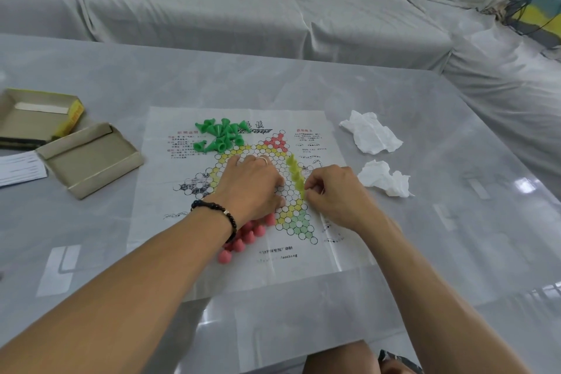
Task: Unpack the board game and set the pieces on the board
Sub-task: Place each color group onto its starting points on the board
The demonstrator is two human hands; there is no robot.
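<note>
Our paper board (243, 191) on the glossy grey table (455, 222), draped sofa (243, 9) beyond it, left hand (252, 182) flat with fingers relaxed on it, right hand (331, 191) pinching a yellow piece (299, 184).

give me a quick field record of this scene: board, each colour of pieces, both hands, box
board: paper sheet flat on grey table
green pieces: loose heap at far left of sheet
yellow pieces: row on board's right side
pink pieces: cluster near edge, partly under left wrist
left hand: resting on board
right hand: pinching at the yellow row's near end
box: two open halves left of sheet
</note>
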